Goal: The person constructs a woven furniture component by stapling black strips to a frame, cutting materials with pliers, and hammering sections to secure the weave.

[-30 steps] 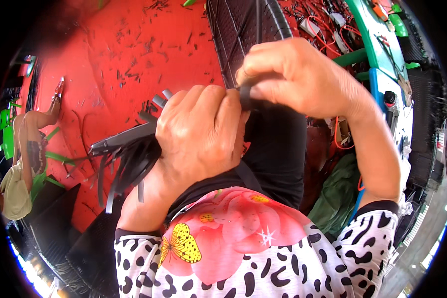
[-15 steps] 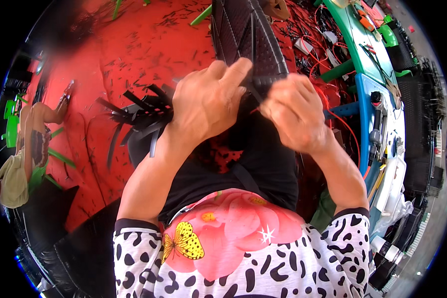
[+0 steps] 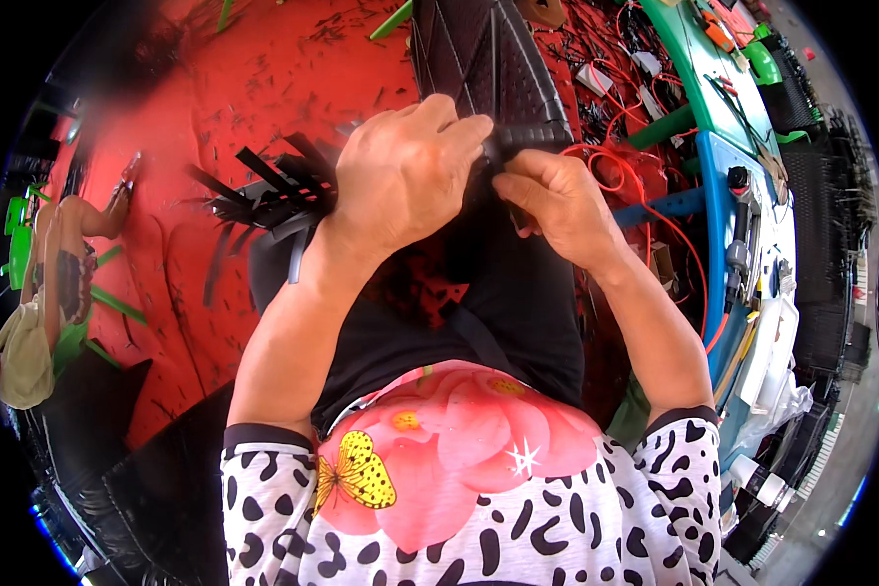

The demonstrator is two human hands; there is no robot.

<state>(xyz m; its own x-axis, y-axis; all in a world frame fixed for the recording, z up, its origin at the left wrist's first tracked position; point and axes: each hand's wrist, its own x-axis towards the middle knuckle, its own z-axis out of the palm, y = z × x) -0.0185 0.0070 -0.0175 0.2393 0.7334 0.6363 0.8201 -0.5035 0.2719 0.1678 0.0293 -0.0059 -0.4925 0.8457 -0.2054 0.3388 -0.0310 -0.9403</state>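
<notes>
A dark woven panel (image 3: 464, 54) with a rounded black bar along it rises from between my knees at the top middle. My left hand (image 3: 396, 171) is closed around a bundle of flat black strips (image 3: 278, 190), whose loose ends fan out to the left. Its thumb and forefinger press at the near end of the bar. Just right of there, my right hand (image 3: 564, 207) has its thumb and curled fingers together in a pinch, close under the panel's lower corner. Whatever lies between those fingertips is hidden.
Black strip scraps litter the red floor (image 3: 166, 293). At the right, a blue-edged table (image 3: 715, 225) holds a black power tool (image 3: 739, 234), beside a green table (image 3: 689, 59). A red hose (image 3: 689, 259) loops below. Another person's legs (image 3: 68, 230) show at far left.
My right hand has moved slightly left and turned, its fingers now pinched near the left hand. The left hand has shifted a little up and left, keeping the strips.
</notes>
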